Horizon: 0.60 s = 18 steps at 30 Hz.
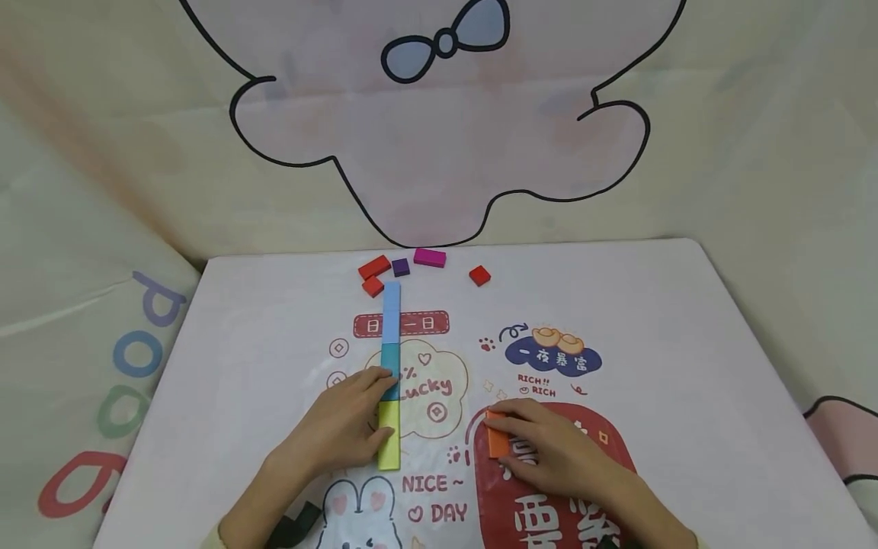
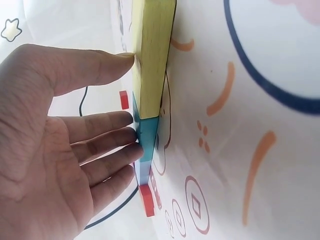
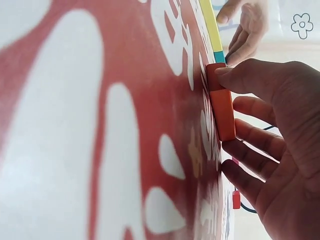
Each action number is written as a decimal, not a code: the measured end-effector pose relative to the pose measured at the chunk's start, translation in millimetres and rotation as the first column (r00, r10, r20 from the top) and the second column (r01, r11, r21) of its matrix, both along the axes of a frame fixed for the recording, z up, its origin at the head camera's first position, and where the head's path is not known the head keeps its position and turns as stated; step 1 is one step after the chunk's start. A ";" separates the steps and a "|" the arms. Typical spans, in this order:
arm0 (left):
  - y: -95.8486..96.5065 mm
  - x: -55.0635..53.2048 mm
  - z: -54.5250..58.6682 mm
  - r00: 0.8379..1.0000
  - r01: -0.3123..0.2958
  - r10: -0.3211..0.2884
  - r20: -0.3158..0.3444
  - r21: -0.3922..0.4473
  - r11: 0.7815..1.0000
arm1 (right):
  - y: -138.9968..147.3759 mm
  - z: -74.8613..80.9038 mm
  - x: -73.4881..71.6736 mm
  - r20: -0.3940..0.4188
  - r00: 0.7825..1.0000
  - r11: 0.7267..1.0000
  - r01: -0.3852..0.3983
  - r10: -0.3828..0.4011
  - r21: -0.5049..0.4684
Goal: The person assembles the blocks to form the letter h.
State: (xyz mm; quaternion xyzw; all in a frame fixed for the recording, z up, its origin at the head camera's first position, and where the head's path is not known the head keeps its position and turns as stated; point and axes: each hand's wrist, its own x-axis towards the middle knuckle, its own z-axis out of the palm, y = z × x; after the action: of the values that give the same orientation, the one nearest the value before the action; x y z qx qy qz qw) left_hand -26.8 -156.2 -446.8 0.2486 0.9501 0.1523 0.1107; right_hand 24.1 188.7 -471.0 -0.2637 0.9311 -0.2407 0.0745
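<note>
A straight strip of blocks lies in front of my left hand (image 1: 353,419): a light blue block (image 1: 391,313) at the far end, a teal block (image 1: 390,360) in the middle, a yellow block (image 1: 389,446) nearest. My left thumb touches the yellow block's side, and the straight fingers lie against the teal block, as the left wrist view shows. To the right, over the red print, my right hand (image 1: 549,442) pinches an orange block (image 3: 223,115) lengthwise, thumb at the near end and fingertips toward the far end.
Along the table's (image 1: 686,320) back edge lie a long red block (image 1: 374,267), a small red block (image 1: 373,287), a purple cube (image 1: 401,268), a magenta block (image 1: 430,258) and another red block (image 1: 480,275). Behind the table hangs a printed cloth (image 1: 439,137).
</note>
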 end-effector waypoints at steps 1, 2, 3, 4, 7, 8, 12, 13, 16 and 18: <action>1.8 -0.3 -0.2 1.000 0.002 -0.002 -0.004 0.004 1.000 | 2.0 0.7 -0.2 -0.011 1.000 1.000 -0.003 0.003 0.000; 3.3 -0.5 -0.2 1.000 0.002 -0.002 -0.006 0.007 1.000 | 3.7 1.3 -0.5 -0.017 1.000 1.000 -0.004 0.004 -0.003; 4.4 -0.5 -0.1 1.000 0.001 -0.001 -0.006 0.010 1.000 | 5.1 1.6 -0.7 -0.021 1.000 1.000 -0.008 0.007 -0.006; 5.1 -0.4 0.1 1.000 0.000 0.000 -0.003 0.009 1.000 | 6.1 1.8 -0.9 -0.023 1.000 1.000 -0.011 0.011 -0.007; 5.8 0.0 0.9 1.000 -0.004 0.004 0.008 0.005 1.000 | 7.1 1.8 -1.0 -0.024 0.999 1.000 -0.022 0.022 -0.017; 5.6 -0.1 1.2 1.000 -0.005 0.005 0.010 0.002 1.000 | 6.9 1.8 -0.9 -0.022 1.000 1.000 -0.022 0.022 -0.021; 4.6 -0.9 2.2 1.000 -0.006 0.006 0.017 -0.003 1.000 | 5.5 1.0 -0.6 -0.025 0.999 0.999 -0.028 0.027 -0.038; 4.2 -1.2 2.5 1.000 -0.005 0.005 0.018 -0.003 1.000 | 5.0 0.8 -0.5 -0.023 0.999 0.999 -0.030 0.029 -0.044; 3.0 -1.5 2.7 1.000 -0.001 0.001 0.017 -0.003 1.000 | 3.9 0.6 -0.4 -0.015 0.999 0.998 -0.029 0.028 -0.052; 1.9 -1.0 2.8 1.000 -0.003 0.003 0.015 -0.005 1.000 | 3.1 0.8 -0.5 -0.008 1.000 0.998 -0.029 0.029 -0.055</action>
State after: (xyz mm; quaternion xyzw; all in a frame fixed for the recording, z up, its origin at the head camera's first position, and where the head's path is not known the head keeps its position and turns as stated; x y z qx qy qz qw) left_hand -27.7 -154.3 -444.0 0.2458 0.9500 0.1518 0.1182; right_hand 23.6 191.8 -470.2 -0.2800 0.9205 -0.2641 0.0672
